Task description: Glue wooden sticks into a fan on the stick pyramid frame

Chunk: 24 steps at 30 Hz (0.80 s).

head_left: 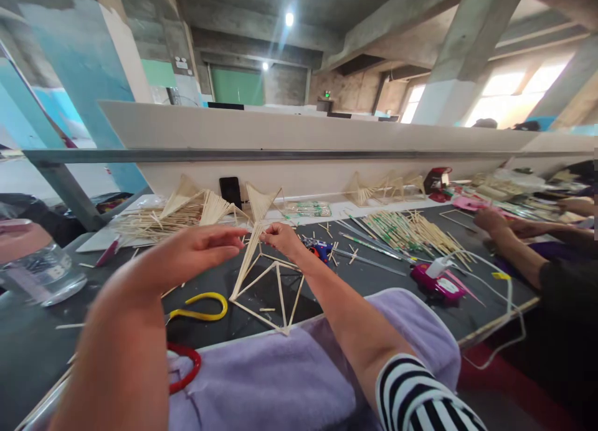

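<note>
The stick frame stands on the dark tabletop, just beyond the lilac towel. Past the towel, the right hand pinches the frame's upper end between thumb and fingers. The left hand, also past the towel, has its fingers released and extended. A yellow handle lies beyond the towel's left part.

Concrete beams over a long dark table
From here I see lit lamps, bright windows right, a blue-and-white pillar left, a white partition behind the table.
</note>
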Motion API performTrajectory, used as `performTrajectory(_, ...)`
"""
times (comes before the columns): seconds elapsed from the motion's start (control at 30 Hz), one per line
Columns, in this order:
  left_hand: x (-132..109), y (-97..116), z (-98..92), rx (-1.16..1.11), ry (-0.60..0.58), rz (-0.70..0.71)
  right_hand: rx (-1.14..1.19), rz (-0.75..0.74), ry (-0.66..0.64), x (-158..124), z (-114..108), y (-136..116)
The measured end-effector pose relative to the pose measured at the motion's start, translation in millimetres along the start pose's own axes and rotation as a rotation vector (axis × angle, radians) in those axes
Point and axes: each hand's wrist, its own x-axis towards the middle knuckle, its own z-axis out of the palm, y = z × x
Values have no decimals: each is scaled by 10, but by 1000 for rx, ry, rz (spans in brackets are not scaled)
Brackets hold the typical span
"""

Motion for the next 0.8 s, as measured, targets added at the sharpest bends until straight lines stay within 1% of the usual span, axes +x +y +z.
performTrajectory(0.03,95,-16,32,45,7,18,24,1,-4,10,7,18)
performTrajectory(0.07,197,-39,83,125,28,-3,33,-1,-8,17,11,32)
performTrajectory(0.1,297,-65,148,210,5,-50,28,-5,-11,23,12,42)
performTrajectory(0.17,460,-120,292,292,-78,-96,9,-18,-8,30,9,54)
performTrajectory(0.23,555,-167,419,332,-160,-98,-5,-25,-5,33,1,59)
performTrajectory(0.3,597,-201,506,346,-198,-114,-2,-30,-5,31,-6,58)
performTrajectory(0.4,619,-237,573,295,-232,-192,-3,-28,-8,15,-10,37)
performTrajectory(0.5,627,-252,595,277,-274,-228,0,-27,-16,-7,-8,12)
performTrajectory(0.67,624,-279,594,322,-319,-210,-6,-16,-15,-7,-3,38)
performTrajectory(0.8,645,-380,618,185,-381,-248,20,-1,-32,-1,-3,73)
